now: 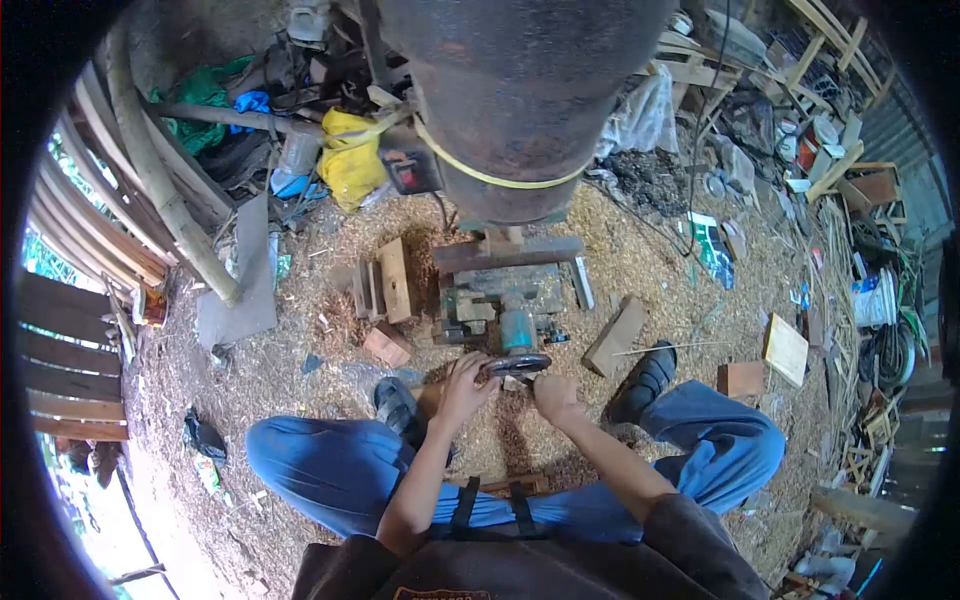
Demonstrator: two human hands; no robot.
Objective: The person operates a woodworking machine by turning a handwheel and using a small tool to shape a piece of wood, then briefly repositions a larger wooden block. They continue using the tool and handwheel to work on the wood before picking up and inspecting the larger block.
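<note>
A dark round handwheel (517, 364) sits at the near end of a small machine (510, 290) with a green-painted housing (517, 328). My left hand (466, 388) is at the wheel's left side, fingers closed around its rim. My right hand (556, 397) is a closed fist just below the wheel's right edge. A short, thin dark piece shows between this fist and the wheel; its kind is too small to make out. A dark metal bar (508, 253) lies across the machine's far end.
A large dark cylinder (525, 100) with a yellow band rises beyond the machine. Wood blocks (398, 280) lie left of it, another block (615, 335) right. Wood shavings cover the ground. My sandalled feet (643, 383) flank the machine. Bamboo poles (170, 195) lean at left.
</note>
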